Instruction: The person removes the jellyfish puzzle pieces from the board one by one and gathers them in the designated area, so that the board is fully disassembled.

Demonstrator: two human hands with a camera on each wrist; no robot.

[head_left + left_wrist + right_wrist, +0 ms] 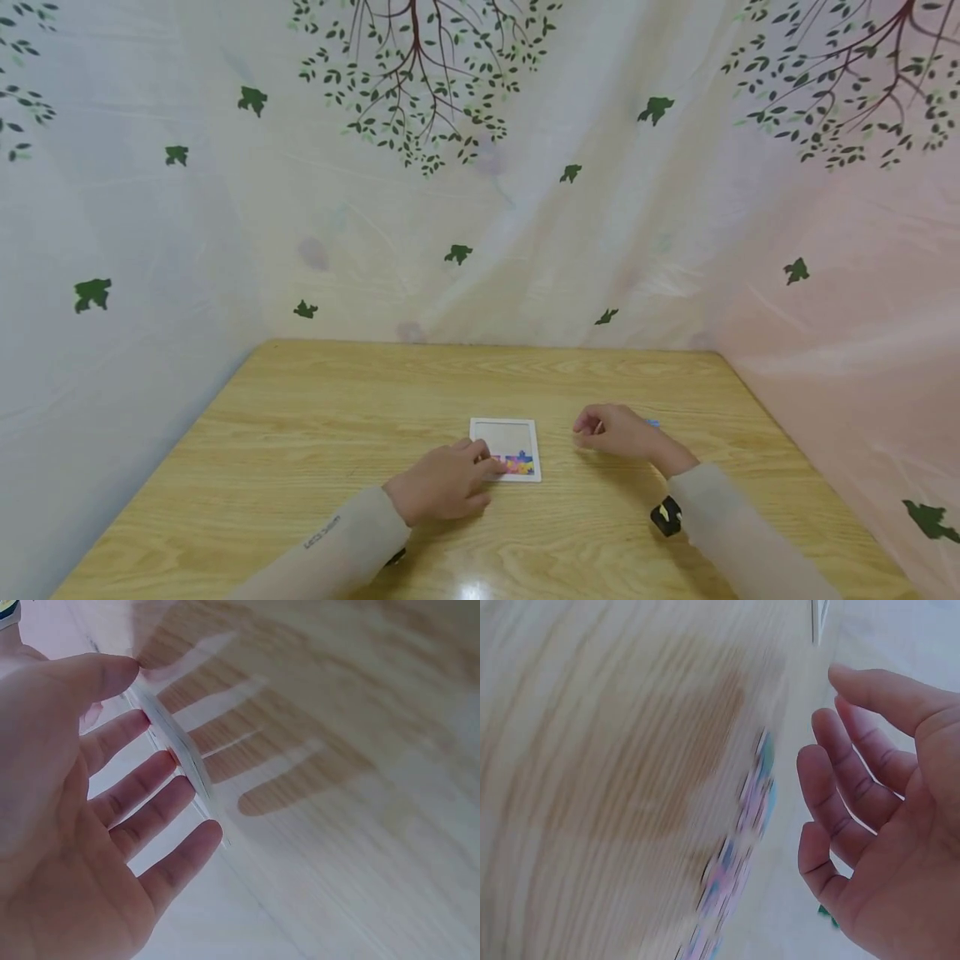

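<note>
A small white-bordered puzzle tray (537, 454) lies on the table, with several joined pink, yellow and blue pieces (519, 463) along its lower part. My left hand (448, 482) rests its fingertips at the tray's lower left; the left wrist view shows the fingers of this hand (97, 795) spread and fairly straight along the tray's edge (184, 750). To the right of the tray, my right hand (618, 432) hovers with loosely bent fingers. Nothing shows between the fingers of that hand (877, 787) in the right wrist view, where loose pieces (724, 877) lie beside it, blurred.
A bit of blue (653, 422) shows behind the right wrist, mostly hidden by it. The wooden table (360, 392) reaches back to a pale curtain (375, 250) printed with leaves and branches, which also hangs at both sides. A black device (666, 517) is on the right wrist.
</note>
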